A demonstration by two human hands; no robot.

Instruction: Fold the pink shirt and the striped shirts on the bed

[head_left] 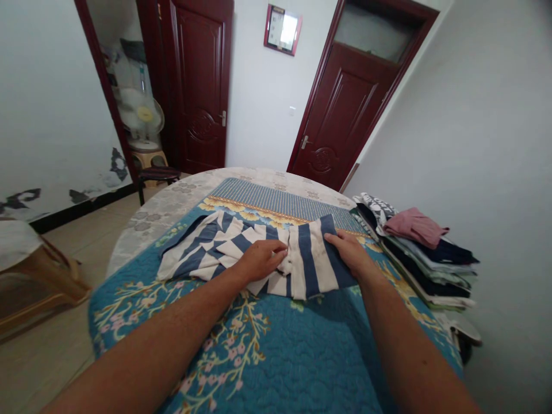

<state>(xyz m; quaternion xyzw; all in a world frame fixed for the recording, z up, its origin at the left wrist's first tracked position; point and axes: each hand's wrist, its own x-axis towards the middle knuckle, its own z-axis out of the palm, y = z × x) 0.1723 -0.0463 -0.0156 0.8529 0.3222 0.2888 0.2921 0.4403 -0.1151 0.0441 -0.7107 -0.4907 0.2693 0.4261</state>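
A blue-and-white striped garment (pixel 317 259) lies across the quilted cover, partly bunched; I cannot tell whether it is a shirt or another piece of clothing. Its right part is spread fairly flat, while the left part is creased and folded over itself. My left hand (pixel 264 257) rests near the garment's middle, its fingers curled and pinching the cloth beside a seam. At the right end, my right hand (pixel 348 250) grips the edge between thumb and fingers, with some fingers hidden by the hand and cloth.
A teal floral quilted cover (pixel 319 339) lies over a round table (pixel 144 224). Folded clothes (pixel 425 259) are stacked at its right edge by the wall, a pink piece (pixel 414 225) on top. Stools (pixel 43 276) stand left; two dark red doors (pixel 200 80) are behind.
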